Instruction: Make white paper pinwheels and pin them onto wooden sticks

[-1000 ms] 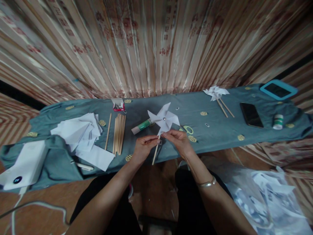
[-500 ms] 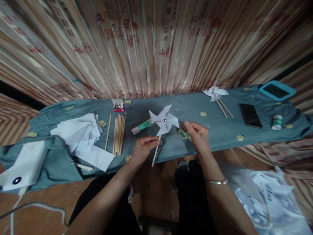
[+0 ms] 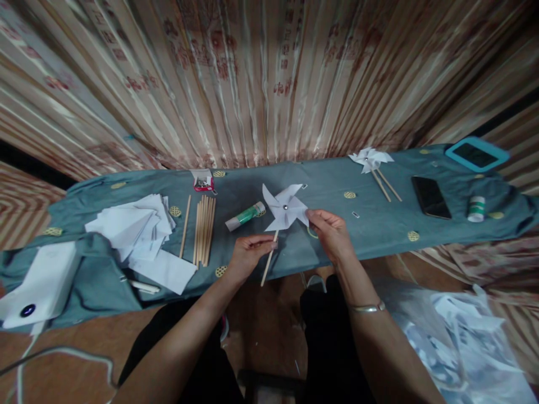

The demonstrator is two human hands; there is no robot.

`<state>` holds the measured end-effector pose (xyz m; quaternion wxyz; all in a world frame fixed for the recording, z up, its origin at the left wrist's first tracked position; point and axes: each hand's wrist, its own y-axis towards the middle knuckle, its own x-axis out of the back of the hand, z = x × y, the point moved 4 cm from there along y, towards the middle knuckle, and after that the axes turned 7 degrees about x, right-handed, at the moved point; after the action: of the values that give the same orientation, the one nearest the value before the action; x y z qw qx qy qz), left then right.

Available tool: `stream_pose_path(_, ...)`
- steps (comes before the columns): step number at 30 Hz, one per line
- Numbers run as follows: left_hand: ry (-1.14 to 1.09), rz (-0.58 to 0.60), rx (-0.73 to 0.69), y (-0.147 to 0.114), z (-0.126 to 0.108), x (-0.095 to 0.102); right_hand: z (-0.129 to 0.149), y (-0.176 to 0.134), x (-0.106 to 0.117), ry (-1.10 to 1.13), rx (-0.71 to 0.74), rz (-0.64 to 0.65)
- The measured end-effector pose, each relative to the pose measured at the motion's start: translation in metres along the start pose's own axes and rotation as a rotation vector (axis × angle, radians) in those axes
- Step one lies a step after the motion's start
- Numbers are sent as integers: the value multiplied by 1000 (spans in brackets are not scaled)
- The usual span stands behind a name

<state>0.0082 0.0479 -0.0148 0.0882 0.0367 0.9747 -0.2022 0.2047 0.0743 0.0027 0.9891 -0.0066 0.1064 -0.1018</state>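
Note:
A white paper pinwheel (image 3: pixel 286 216) with a shiny pin at its centre stands tilted on a thin wooden stick (image 3: pixel 266 269) above the table. My left hand (image 3: pixel 249 255) is closed round the stick, just below the paper blades. My right hand (image 3: pixel 330 233) pinches the tip of the right-hand blade between thumb and fingers. Behind that hand a yellow-green loop (image 3: pixel 312 232) shows in part, the rest being hidden. A green and white glue stick (image 3: pixel 245 216) lies just left of the pinwheel.
Left on the cloth-covered table are wooden sticks (image 3: pixel 205 230), paper sheets (image 3: pixel 130 227), a red pin box (image 3: pixel 203 183) and a white device (image 3: pixel 46 286). Finished-looking pinwheels (image 3: pixel 369 159), a phone (image 3: pixel 431 197), another glue stick (image 3: pixel 476 209) and a blue-framed tablet (image 3: pixel 501 157) lie right.
The pinwheel's blades have turned a little on the stick. My right hand has moved left from beside the pinwheel onto a blade. My left hand has stayed in place.

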Motion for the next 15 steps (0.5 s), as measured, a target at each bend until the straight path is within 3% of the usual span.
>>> stream_pose_path(15,-9,-49,-22,4,-1,4,-5,-13,-17,-42,-42,91)
